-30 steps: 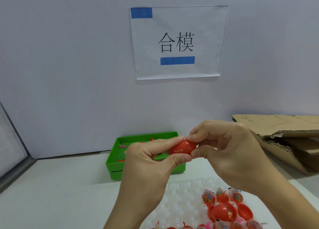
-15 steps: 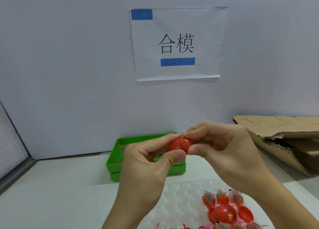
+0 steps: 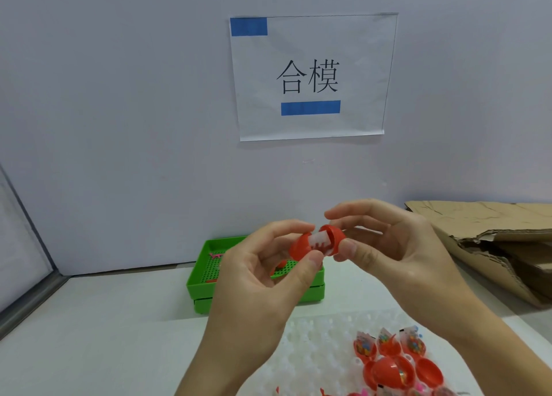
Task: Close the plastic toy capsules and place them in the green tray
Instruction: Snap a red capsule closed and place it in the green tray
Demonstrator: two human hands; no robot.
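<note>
Head view: nearest the camera, open red capsules (image 3: pixel 391 368) with small toys inside sit on a white bubbled sheet (image 3: pixel 316 345) on the table (image 3: pixel 98 342), on the near side of the green tray (image 3: pixel 203 279). Above the sheet, left hand (image 3: pixel 263 279) pinches one half of a red capsule (image 3: pixel 318 243) between thumb and fingertips; right hand (image 3: pixel 391 246) pinches the other half, thumb below, fingers curled over the top. The halves are gapped, a white packet showing between them. The capsule is held in the air in front of the tray, not in it. The tray has a perforated floor with a few red and pink bits on it, partly hidden by the left hand. Right of the tray lies a torn cardboard box (image 3: pixel 493 246). Behind the tray, on the wall, a paper sign (image 3: pixel 310 76) with two blue strips.
</note>
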